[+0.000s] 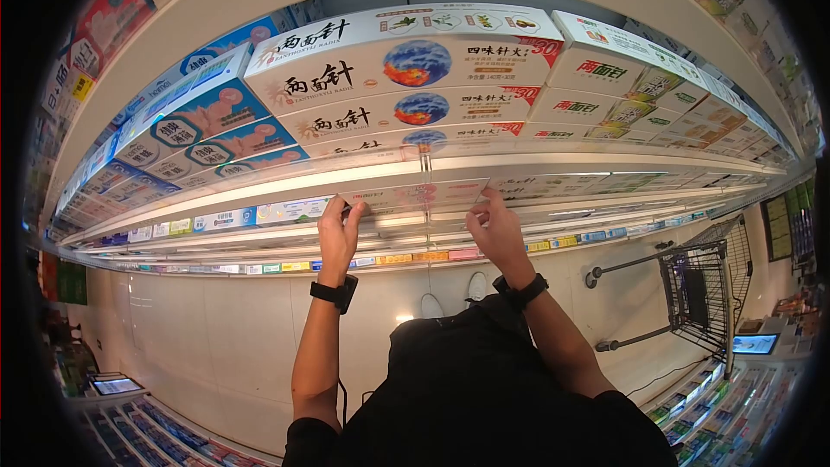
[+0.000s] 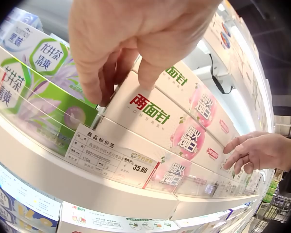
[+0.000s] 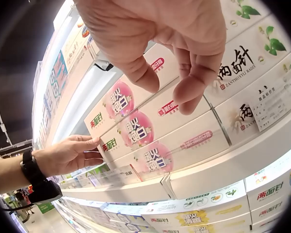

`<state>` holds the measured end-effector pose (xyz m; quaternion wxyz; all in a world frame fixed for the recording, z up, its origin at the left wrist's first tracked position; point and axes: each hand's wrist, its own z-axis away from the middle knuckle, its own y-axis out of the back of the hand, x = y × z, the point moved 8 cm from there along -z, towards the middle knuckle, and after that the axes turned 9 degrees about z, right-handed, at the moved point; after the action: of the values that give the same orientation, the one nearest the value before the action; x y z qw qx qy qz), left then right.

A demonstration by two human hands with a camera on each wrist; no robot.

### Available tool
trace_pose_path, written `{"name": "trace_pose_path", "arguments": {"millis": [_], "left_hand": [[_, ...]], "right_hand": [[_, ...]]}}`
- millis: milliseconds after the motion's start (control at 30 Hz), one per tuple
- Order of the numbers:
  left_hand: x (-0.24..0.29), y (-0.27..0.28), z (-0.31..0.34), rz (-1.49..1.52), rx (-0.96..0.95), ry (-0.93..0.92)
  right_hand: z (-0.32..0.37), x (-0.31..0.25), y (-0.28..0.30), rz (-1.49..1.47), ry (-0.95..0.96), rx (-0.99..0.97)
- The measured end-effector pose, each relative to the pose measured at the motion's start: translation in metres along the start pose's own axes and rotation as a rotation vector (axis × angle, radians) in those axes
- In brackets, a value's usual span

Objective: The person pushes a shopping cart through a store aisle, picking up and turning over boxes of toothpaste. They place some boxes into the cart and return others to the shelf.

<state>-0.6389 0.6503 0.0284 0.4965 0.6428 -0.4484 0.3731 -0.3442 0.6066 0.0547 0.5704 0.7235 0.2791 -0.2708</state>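
Note:
White toothpaste boxes with pink circles (image 2: 150,108) lie stacked on a shelf below the top rows. My left hand (image 1: 339,238) is at the stack's left end; in the left wrist view that hand (image 2: 140,39) has its thumb on the box front and its curled fingers at the end, beside green-and-purple boxes (image 2: 53,104). At the right end is my right hand (image 1: 500,235). The right wrist view shows this hand (image 3: 160,43) with fingers bent and spread in front of the upper pink-circle boxes (image 3: 157,109), holding nothing; whether a fingertip touches them I cannot tell.
A price label (image 2: 116,155) is on the shelf edge below the stack. Large boxes with a globe picture (image 1: 418,63) fill the shelf above, blue boxes (image 1: 203,125) to their left. A shopping cart (image 1: 700,281) stands behind on the right, on the pale floor (image 1: 216,320).

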Motion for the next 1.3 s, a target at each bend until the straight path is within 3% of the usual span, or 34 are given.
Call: {"name": "trace_pose_path", "arguments": {"millis": [133, 533, 633, 733, 1033, 1300], "left_hand": [[0.006, 0.002, 0.000, 0.045, 0.078, -0.092], [0.004, 0.001, 0.001, 0.099, 0.073, -0.087], [0.001, 0.000, 0.001, 0.043, 0.005, 0.006], [0.004, 0.001, 0.001, 0.100, 0.062, -0.073], [0.000, 0.007, 0.004, 0.085, 0.058, -0.013], [0.011, 0.011, 0.031, 0.203, 0.193, 0.004]], "right_hand": [[-0.002, -0.001, 0.001, 0.024, -0.005, 0.001], [-0.004, 0.002, 0.001, -0.021, -0.029, 0.000], [-0.004, 0.003, 0.001, -0.015, -0.049, -0.019], [-0.004, 0.004, 0.001, -0.017, -0.056, -0.024], [0.009, 0.011, -0.003, -0.082, -0.071, 0.010], [0.013, 0.010, -0.001, -0.169, -0.074, 0.022]]}}
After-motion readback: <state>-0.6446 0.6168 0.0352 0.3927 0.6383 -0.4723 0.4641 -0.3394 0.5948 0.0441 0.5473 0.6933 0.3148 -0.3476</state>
